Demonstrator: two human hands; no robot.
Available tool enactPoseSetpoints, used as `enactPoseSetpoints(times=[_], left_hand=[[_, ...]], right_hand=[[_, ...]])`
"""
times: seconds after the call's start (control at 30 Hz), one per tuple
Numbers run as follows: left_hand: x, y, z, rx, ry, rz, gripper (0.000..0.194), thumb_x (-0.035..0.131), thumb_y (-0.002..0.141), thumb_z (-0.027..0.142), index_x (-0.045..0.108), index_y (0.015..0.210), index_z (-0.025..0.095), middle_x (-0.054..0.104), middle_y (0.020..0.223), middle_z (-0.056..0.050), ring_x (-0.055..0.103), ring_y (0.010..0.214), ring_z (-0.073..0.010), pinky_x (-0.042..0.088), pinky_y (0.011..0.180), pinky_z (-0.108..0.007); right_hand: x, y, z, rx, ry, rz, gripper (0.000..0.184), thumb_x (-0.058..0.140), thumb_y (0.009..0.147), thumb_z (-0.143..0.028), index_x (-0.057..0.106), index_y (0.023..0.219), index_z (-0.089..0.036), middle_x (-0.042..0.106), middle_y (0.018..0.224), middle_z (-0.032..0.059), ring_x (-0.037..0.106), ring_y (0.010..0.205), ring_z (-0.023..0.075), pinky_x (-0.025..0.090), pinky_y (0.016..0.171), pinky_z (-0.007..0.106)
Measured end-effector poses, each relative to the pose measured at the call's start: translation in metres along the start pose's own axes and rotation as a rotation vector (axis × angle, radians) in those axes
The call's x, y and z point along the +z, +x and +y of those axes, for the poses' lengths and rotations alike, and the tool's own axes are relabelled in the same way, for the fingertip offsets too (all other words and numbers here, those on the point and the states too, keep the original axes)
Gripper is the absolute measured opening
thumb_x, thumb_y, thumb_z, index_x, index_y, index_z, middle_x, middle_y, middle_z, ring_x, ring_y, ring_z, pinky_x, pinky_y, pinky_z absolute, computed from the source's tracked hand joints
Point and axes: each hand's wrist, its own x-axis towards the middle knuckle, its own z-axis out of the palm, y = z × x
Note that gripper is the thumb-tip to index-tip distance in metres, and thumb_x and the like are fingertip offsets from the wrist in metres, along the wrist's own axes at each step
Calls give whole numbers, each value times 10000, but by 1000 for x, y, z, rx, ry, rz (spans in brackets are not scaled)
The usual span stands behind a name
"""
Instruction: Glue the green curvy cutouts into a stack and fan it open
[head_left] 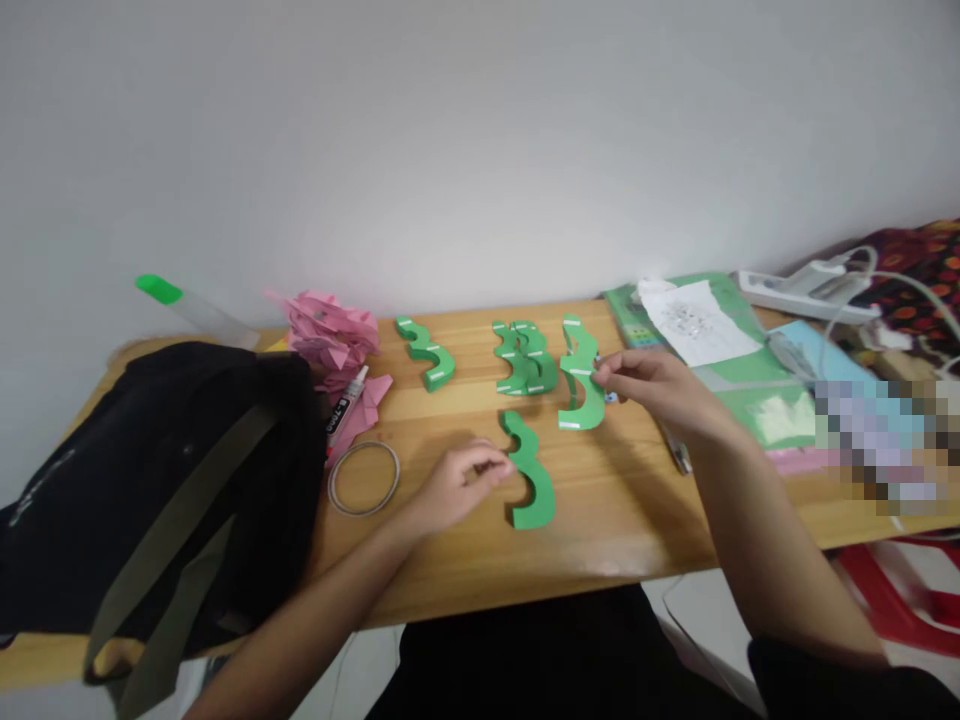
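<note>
Several green number 3 shapes are before me, most with white strips across their faces. My right hand point(649, 390) pinches the right edge of a green 3 with strips point(585, 400), which appears tilted up at the back right. Nearer to me lies a plain green 3 point(538, 490), on which no strips show. The closed fingertips of my left hand point(465, 483) meet its middle prong. Between and behind the hands are a pair of close-set green 3s point(534, 358). Another green 3 point(431, 360) lies farther left.
Left: a black bag point(172, 480), crumpled pink paper point(330, 335), a glue tube point(345, 410) and a thin ring-shaped roll point(331, 487). Right: a green packet point(724, 385), a white paper sheet point(701, 322) and a power strip point(802, 295). A wall rises behind the wooden table point(600, 535).
</note>
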Motion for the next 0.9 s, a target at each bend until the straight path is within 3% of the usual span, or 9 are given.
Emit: enactPoseSetpoints(times=[0.1, 0.2, 0.37, 0.5, 0.67, 0.77, 0.9], left_hand=[[-2, 3, 11, -139, -167, 65, 348, 447, 941, 427, 644, 920, 142, 703, 842, -66, 650, 747, -150, 519, 707, -296], [-3, 5, 26, -229, -167, -40, 323, 494, 913, 396, 638, 783, 138, 689, 754, -46, 636, 700, -140, 510, 675, -273], [0, 12, 39, -271, -99, -67, 290, 539, 876, 320, 606, 658, 140, 620, 624, -4, 546, 582, -102, 437, 565, -223], [2, 17, 37, -198, -5, -17, 269, 552, 882, 299, 609, 669, 145, 590, 633, 8, 525, 607, -106, 405, 576, -230], [2, -1, 28, -88, 235, -43, 119, 597, 882, 255, 670, 882, 162, 659, 892, -37, 603, 839, -162, 459, 788, -317], [6, -21, 22, -4, 398, -117, 194, 682, 834, 343, 671, 948, 186, 646, 964, -51, 588, 945, -213, 449, 860, -389], [18, -40, 16, 69, 484, -43, 303, 742, 775, 395, 652, 987, 199, 635, 973, -56, 577, 947, -235, 447, 843, -404]], right_hand=[[20, -33, -6, -86, 160, -104, 285, 701, 717, -462, 642, 686, -185, 657, 867, 46, 608, 755, 143, 506, 681, 273], [50, -57, -9, -73, 229, -218, 273, 694, 744, -441, 626, 699, -181, 654, 851, 44, 615, 732, 139, 521, 668, 281], [83, -72, -1, 65, 440, -178, 304, 710, 740, -427, 589, 888, -191, 655, 733, 2, 606, 618, 112, 506, 559, 244], [80, -74, 9, 167, 503, -162, 369, 751, 696, -447, 620, 919, -184, 647, 657, -22, 560, 522, 87, 472, 473, 217], [67, -76, 24, 210, 502, -74, 295, 789, 661, -422, 654, 783, -190, 636, 637, -27, 546, 504, 71, 470, 461, 204], [69, -81, 30, 199, 480, -49, 276, 793, 661, -412, 657, 770, -197, 644, 640, -23, 567, 516, 83, 499, 497, 224], [81, -87, 31, 116, 468, 0, 216, 784, 679, -363, 666, 777, -211, 669, 672, -12, 607, 579, 106, 523, 554, 242]])
